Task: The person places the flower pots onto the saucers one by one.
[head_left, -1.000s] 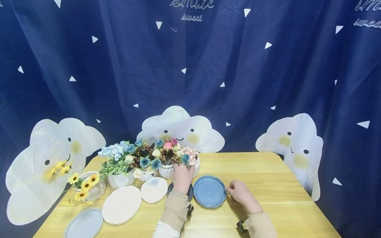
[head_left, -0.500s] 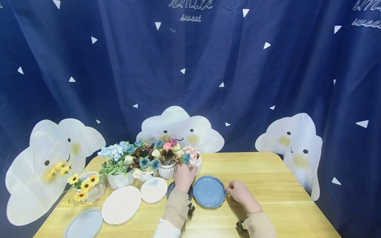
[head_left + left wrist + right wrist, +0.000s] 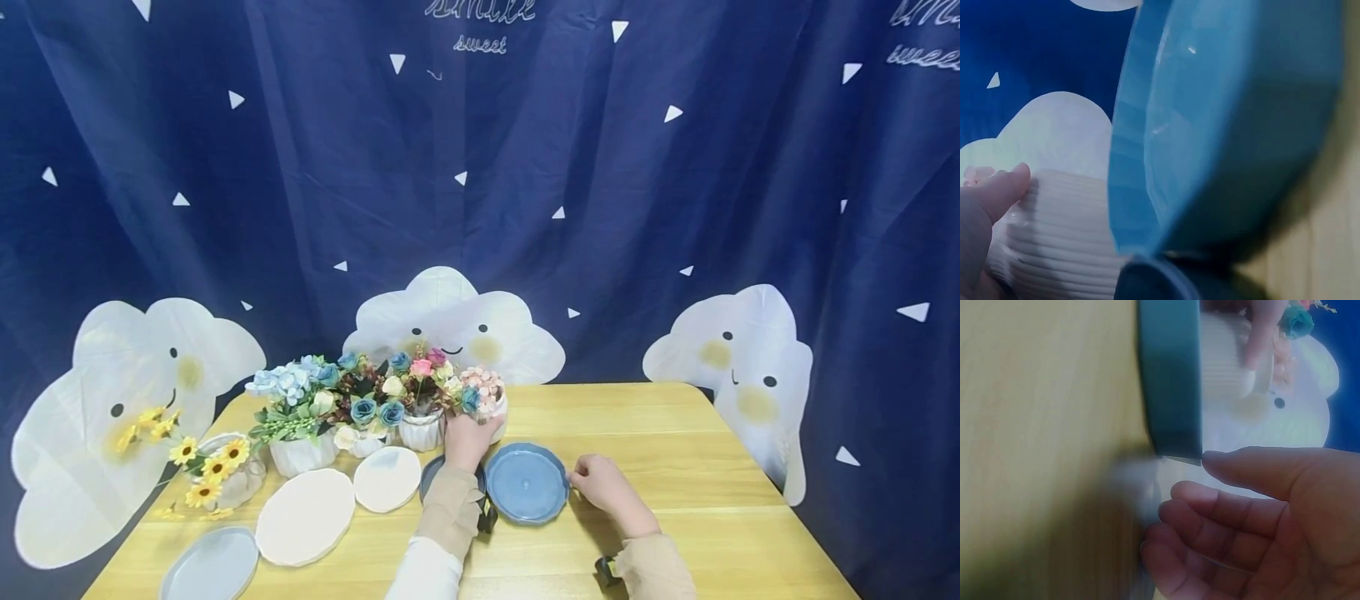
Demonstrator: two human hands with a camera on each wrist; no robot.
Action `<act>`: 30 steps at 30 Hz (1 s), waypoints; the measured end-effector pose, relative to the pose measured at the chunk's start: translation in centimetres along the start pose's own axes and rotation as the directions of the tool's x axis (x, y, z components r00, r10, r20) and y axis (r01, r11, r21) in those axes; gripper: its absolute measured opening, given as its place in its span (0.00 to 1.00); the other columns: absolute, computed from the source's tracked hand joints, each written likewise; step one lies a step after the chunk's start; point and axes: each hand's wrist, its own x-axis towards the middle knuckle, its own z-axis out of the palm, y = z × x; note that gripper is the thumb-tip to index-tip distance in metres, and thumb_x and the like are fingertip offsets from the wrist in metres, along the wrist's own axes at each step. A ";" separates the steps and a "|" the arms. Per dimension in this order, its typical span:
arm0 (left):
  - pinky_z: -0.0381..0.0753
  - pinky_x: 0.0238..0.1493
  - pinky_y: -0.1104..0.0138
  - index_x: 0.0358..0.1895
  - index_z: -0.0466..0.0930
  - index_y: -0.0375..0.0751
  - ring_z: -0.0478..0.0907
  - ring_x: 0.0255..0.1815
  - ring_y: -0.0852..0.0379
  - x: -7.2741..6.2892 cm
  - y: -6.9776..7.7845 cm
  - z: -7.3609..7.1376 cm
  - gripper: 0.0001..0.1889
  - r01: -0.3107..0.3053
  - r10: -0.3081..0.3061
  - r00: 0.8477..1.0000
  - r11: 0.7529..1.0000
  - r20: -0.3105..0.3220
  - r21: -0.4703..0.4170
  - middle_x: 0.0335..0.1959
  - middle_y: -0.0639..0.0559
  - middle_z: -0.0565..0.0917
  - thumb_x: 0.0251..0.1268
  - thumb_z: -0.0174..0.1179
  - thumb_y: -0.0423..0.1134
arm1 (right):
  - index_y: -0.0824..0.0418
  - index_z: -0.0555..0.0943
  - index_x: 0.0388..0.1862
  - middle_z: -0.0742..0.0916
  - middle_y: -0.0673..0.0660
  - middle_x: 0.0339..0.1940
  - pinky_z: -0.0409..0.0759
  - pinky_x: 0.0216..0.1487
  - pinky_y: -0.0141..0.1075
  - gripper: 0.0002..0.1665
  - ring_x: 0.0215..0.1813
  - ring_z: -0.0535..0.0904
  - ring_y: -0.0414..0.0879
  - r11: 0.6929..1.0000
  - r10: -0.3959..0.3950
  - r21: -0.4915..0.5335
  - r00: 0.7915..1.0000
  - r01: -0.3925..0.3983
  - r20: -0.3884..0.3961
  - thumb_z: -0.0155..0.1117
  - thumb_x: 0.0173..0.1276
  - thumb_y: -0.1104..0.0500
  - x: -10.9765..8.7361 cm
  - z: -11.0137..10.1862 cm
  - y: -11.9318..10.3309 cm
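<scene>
My left hand (image 3: 469, 442) holds a white ribbed flower pot (image 3: 1066, 237) with pale pink flowers (image 3: 482, 383), its thumb laid along the ribbed side in the left wrist view. Most of the other fingers are hidden there. A blue scalloped plate (image 3: 528, 483) lies on the table to the right of that hand. At the plate's right edge is my right hand (image 3: 606, 485). In the right wrist view its thumb tip meets the plate's rim, while the fingers (image 3: 1229, 519) curl loosely with nothing in them. Under the left wrist lies a dark round plate (image 3: 433, 475), partly covered.
Left of the held pot stand several white pots of flowers, among them blue hydrangeas (image 3: 288, 383) and yellow daisies (image 3: 217, 467). In front lie a small white plate (image 3: 387, 479), a larger white plate (image 3: 306, 518) and a grey plate (image 3: 212, 565). The wooden table (image 3: 720, 517) backs onto a blue curtain.
The left hand and the pink flower pot have shifted slightly to the right, away from the neighbouring pot. The right hand stays at the blue plate's edge.
</scene>
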 end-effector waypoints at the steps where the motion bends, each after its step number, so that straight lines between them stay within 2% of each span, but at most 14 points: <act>1: 0.72 0.66 0.47 0.68 0.61 0.23 0.71 0.62 0.30 0.1 0.0 0.1 0.50 0.018 -0.018 1.000 1.000 0.004 -0.014 0.66 0.24 0.66 0.49 0.72 0.54 | 0.60 0.73 0.18 0.74 0.50 0.15 0.65 0.23 0.32 0.16 0.22 0.68 0.42 1.000 0.000 0.000 1.000 0.000 0.001 0.65 0.64 0.61 0.0 0.0 0.0; 5: 0.71 0.67 0.46 0.67 0.63 0.24 0.70 0.63 0.31 0.6 0.2 0.7 0.47 0.014 -0.015 1.000 0.998 -0.017 -0.058 0.64 0.25 0.70 0.49 0.71 0.52 | 0.60 0.74 0.18 0.74 0.50 0.15 0.65 0.24 0.32 0.15 0.23 0.68 0.43 1.000 0.002 -0.010 1.000 -0.002 -0.001 0.64 0.64 0.61 0.0 -0.1 0.2; 8: 0.68 0.68 0.46 0.65 0.66 0.22 0.70 0.64 0.31 0.9 0.5 1.2 0.44 -0.010 0.004 0.999 0.993 -0.050 -0.115 0.62 0.27 0.73 0.47 0.72 0.47 | 0.60 0.74 0.18 0.74 0.50 0.15 0.65 0.24 0.32 0.15 0.23 0.68 0.43 1.000 0.002 -0.018 1.000 -0.002 -0.004 0.64 0.64 0.61 0.0 -0.1 0.3; 10: 0.66 0.70 0.46 0.65 0.65 0.21 0.69 0.65 0.32 1.0 0.6 1.5 0.44 -0.003 -0.009 0.998 0.985 -0.068 -0.172 0.62 0.27 0.74 0.45 0.73 0.44 | 0.59 0.74 0.18 0.74 0.50 0.15 0.66 0.24 0.32 0.15 0.23 0.68 0.43 1.000 0.001 -0.019 1.000 -0.001 -0.003 0.64 0.63 0.61 0.1 -0.1 0.4; 14: 0.65 0.71 0.47 0.66 0.63 0.22 0.68 0.66 0.32 0.7 0.8 1.8 0.47 0.054 -0.085 0.993 0.947 -0.087 -0.316 0.64 0.27 0.71 0.43 0.75 0.40 | 0.59 0.74 0.18 0.75 0.50 0.15 0.66 0.24 0.32 0.15 0.23 0.69 0.43 1.000 -0.004 -0.019 1.000 0.004 -0.002 0.65 0.63 0.61 0.0 -0.1 0.4; 17: 0.64 0.72 0.48 0.68 0.62 0.25 0.68 0.67 0.33 0.6 0.6 1.9 0.48 0.075 -0.118 0.989 0.924 -0.091 -0.376 0.65 0.29 0.71 0.41 0.76 0.40 | 0.59 0.74 0.18 0.75 0.50 0.15 0.66 0.24 0.32 0.15 0.23 0.68 0.43 1.000 -0.007 -0.024 1.000 0.007 -0.003 0.65 0.63 0.61 0.0 0.0 0.4; 19: 0.65 0.72 0.49 0.68 0.63 0.28 0.69 0.67 0.35 0.6 0.5 1.7 0.48 0.073 -0.118 0.988 0.921 -0.095 -0.383 0.65 0.31 0.72 0.40 0.77 0.40 | 0.58 0.73 0.18 0.74 0.50 0.15 0.66 0.24 0.32 0.15 0.23 0.68 0.42 1.000 -0.013 -0.020 1.000 0.013 -0.001 0.65 0.63 0.61 0.1 0.0 0.5; 26: 0.71 0.67 0.50 0.61 0.74 0.30 0.74 0.61 0.36 0.8 0.3 1.0 0.43 0.059 -0.106 0.984 0.950 -0.140 -0.306 0.57 0.34 0.81 0.34 0.80 0.43 | 0.59 0.74 0.18 0.75 0.50 0.15 0.65 0.23 0.32 0.15 0.23 0.68 0.42 1.000 -0.005 -0.003 1.000 0.005 0.006 0.65 0.63 0.61 0.1 0.2 0.1; 30: 0.72 0.66 0.50 0.59 0.76 0.31 0.76 0.59 0.36 0.8 0.2 0.6 0.42 0.053 -0.101 0.984 0.953 -0.144 -0.299 0.55 0.35 0.82 0.33 0.80 0.43 | 0.59 0.74 0.18 0.74 0.50 0.15 0.65 0.23 0.31 0.15 0.22 0.68 0.42 1.000 -0.007 -0.009 1.000 0.007 0.012 0.65 0.63 0.61 0.1 0.3 0.0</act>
